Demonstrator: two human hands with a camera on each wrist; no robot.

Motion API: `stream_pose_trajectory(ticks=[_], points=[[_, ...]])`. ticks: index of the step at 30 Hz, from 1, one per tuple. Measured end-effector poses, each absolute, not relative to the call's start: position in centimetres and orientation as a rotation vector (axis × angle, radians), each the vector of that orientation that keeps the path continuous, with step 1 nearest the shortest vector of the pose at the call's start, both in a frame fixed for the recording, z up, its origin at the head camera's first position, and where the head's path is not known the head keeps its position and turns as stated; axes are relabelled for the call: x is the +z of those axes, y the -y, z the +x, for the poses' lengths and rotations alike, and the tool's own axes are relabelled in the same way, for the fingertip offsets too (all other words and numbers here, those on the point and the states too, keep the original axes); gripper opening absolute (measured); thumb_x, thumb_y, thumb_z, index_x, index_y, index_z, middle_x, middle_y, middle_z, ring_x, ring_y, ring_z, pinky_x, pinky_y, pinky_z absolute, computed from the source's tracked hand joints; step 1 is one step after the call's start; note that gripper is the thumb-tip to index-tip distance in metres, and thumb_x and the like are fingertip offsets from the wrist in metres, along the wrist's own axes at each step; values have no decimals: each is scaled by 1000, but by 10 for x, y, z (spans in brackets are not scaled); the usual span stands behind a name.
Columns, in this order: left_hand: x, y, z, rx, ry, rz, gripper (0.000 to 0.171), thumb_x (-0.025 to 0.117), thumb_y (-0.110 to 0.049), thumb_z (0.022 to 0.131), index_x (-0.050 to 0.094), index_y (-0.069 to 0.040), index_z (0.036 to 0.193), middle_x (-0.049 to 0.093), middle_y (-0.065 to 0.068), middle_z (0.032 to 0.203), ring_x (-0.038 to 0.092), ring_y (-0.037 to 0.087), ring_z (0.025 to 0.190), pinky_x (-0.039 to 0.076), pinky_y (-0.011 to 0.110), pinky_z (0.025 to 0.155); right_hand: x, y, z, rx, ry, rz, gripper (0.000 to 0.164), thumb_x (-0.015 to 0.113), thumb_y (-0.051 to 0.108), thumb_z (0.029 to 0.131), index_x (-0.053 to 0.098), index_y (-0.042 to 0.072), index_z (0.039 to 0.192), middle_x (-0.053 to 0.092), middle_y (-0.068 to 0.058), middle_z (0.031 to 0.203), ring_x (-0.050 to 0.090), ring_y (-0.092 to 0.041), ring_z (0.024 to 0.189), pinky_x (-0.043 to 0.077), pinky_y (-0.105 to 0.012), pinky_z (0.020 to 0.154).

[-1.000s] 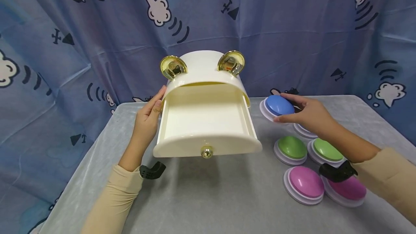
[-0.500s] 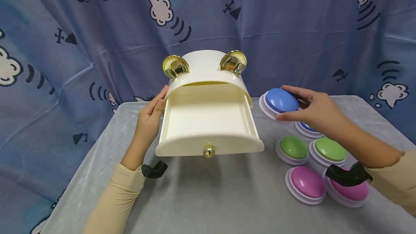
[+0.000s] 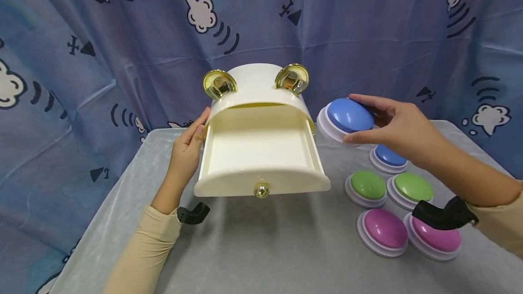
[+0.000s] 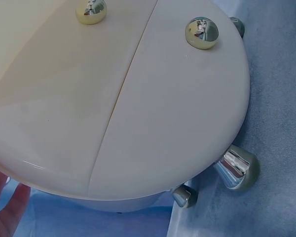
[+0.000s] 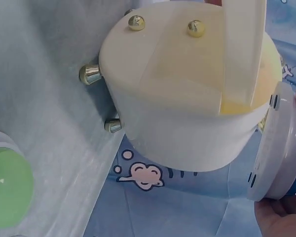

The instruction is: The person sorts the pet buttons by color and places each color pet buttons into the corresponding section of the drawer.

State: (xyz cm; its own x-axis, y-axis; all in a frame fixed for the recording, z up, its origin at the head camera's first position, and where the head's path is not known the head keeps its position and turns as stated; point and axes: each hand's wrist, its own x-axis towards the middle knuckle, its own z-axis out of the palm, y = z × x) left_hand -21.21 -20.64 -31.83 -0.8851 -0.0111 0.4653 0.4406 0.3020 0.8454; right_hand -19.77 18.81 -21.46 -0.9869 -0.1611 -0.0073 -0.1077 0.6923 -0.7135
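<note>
The right hand (image 3: 394, 124), pinching a blue button (image 3: 350, 115), had raised it higher above the table (image 3: 261, 257), just right of the drawer (image 3: 261, 149); the pick-up seemed done. The left hand (image 3: 185, 153) lay against the left of the box (image 3: 255, 78), fingers straight.

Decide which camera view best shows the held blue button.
Head view: the held blue button shows dome and white base. Right wrist: cropped, mostly base with a blue sliver. Left wrist: not visible.
</note>
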Motion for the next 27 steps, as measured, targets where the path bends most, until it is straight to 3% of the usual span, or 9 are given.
stream_pose_trajectory(ticks=[16,27], points=[[-319,207,-212,-1613,2186,-378,41,41,-27,108,48,-20,149,44,-8,155,39,7,145,34,26,120,-200,-153,-187,-1257,-2772,-359,86,88,40,74,46,32,149,46,-6,154,54,-30,133,50,-48,105],[-319,206,-212,-1625,2183,-380,41,41,-26,109,48,-19,149,43,-8,156,39,7,145,34,27,120,-202,-116,-182,-1375,-2653,-551,84,91,30,72,51,25,146,48,-4,151,53,-25,135,46,-47,111]])
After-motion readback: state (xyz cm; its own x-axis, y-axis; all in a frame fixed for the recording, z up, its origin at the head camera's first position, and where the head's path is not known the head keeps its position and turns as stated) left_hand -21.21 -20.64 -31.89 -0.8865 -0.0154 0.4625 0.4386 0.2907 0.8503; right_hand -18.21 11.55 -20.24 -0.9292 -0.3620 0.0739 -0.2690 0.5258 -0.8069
